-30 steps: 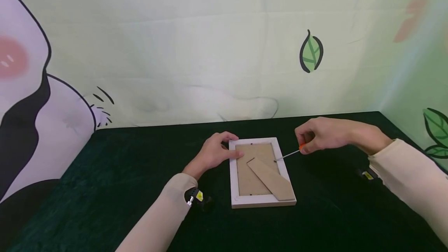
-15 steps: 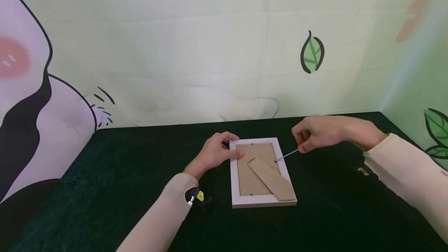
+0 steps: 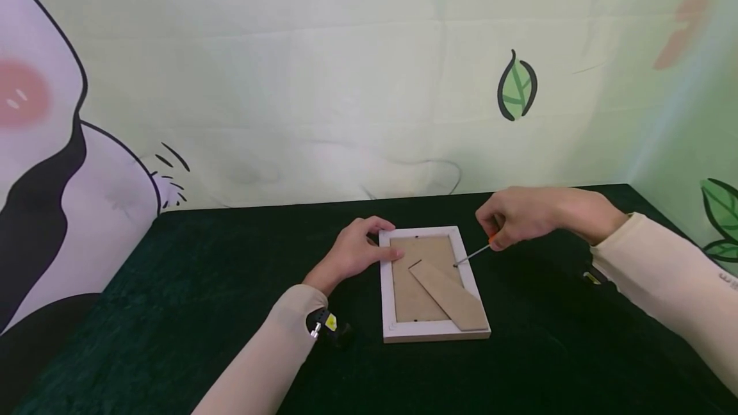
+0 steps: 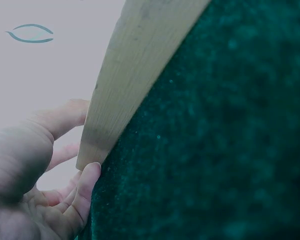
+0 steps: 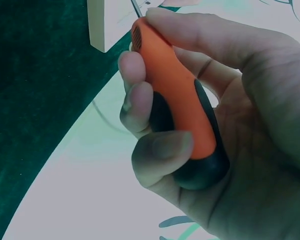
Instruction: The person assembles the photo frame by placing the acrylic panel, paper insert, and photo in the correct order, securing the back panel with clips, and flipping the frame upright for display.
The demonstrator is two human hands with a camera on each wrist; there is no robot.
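Dark green velvety cloth (image 3: 173, 312) covers counter. Pale green cartoon backdrop (image 3: 346, 82) hangs behind, well beyond both grips. Green leaf print (image 3: 516, 87) above right grip; pink-and-black cartoon figure (image 3: 40, 146) far left of left grip.

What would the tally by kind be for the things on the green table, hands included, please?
Picture frames: 1, the white frame lying face down, its brown stand on the backing.
Screwdrivers: 1, the orange-handled screwdriver.
Hands: 2, the left hand on the frame's edge and the right hand gripping the screwdriver.
Total: 4.
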